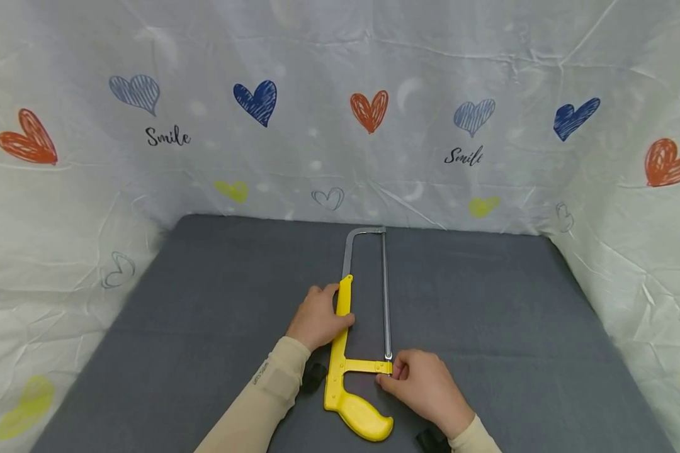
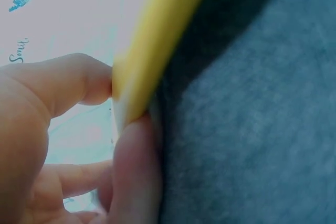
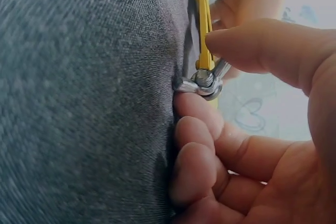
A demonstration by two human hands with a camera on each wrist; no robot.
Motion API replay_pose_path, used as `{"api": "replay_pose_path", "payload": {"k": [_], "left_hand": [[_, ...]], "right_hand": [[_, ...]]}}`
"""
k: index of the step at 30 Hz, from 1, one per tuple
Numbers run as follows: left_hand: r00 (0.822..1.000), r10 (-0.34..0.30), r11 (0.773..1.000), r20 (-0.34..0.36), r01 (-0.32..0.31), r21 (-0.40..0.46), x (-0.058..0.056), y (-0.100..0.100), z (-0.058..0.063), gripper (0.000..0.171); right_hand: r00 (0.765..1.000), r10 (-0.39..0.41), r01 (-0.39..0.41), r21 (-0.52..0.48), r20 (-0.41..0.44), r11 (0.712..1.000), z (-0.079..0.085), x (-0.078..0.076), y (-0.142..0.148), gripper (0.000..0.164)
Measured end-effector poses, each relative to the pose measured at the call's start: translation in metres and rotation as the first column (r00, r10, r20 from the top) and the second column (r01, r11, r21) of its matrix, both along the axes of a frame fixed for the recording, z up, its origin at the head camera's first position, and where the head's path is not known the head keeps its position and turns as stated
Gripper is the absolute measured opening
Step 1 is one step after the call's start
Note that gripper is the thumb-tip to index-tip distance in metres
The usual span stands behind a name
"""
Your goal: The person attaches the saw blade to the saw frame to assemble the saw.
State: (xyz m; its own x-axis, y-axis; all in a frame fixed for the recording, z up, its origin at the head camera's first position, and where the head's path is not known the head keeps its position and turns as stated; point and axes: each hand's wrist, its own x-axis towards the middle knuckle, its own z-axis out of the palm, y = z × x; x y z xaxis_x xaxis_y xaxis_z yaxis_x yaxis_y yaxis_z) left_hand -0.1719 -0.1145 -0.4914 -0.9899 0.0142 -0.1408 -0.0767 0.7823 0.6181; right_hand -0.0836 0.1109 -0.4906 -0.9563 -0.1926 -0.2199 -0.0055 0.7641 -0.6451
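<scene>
A hacksaw [image 1: 334,374] with a yellow frame and handle [image 1: 365,416] lies on the grey cloth, its handle towards me. Its silver front bow [image 1: 348,255] points away, and the blade [image 1: 386,296] runs along the right side. My left hand [image 1: 317,319] grips the yellow frame, thumb on top and fingers at the far side. At the blade's near end, my right hand [image 1: 425,385] has its thumb and curled index finger around a silver wing nut [image 3: 205,81]. In the right wrist view the thumb is by one wing and the index finger touches the other.
Grey cloth [image 1: 215,302] covers the table. Behind it and at both sides hang white sheets [image 1: 317,157] printed with hearts and "Smile". A dark wrist device [image 1: 314,377] sits under the left wrist, another [image 1: 432,440] under the right.
</scene>
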Motion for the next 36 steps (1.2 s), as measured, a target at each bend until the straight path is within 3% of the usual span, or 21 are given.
{"api": "replay_pose_path", "payload": {"k": [16, 23, 36], "left_hand": [[0.998, -0.066, 0.997, -0.008, 0.065, -0.033, -0.002, -0.007, 0.008, 0.076], [0.996, -0.089, 0.996, 0.028, 0.089, -0.001, -0.003, -0.005, 0.007, 0.078], [0.994, -0.107, 0.993, 0.031, 0.105, 0.054, -0.004, -0.007, 0.003, 0.078]], "right_hand": [[0.997, 0.059, -0.062, -0.071, -0.045, 0.995, 0.0, -0.004, 0.004, 0.031], [0.998, 0.055, -0.057, -0.061, -0.032, 0.997, -0.001, -0.004, 0.007, 0.031], [0.995, 0.097, -0.098, -0.119, -0.02, 0.988, -0.001, -0.004, 0.013, 0.024]]}}
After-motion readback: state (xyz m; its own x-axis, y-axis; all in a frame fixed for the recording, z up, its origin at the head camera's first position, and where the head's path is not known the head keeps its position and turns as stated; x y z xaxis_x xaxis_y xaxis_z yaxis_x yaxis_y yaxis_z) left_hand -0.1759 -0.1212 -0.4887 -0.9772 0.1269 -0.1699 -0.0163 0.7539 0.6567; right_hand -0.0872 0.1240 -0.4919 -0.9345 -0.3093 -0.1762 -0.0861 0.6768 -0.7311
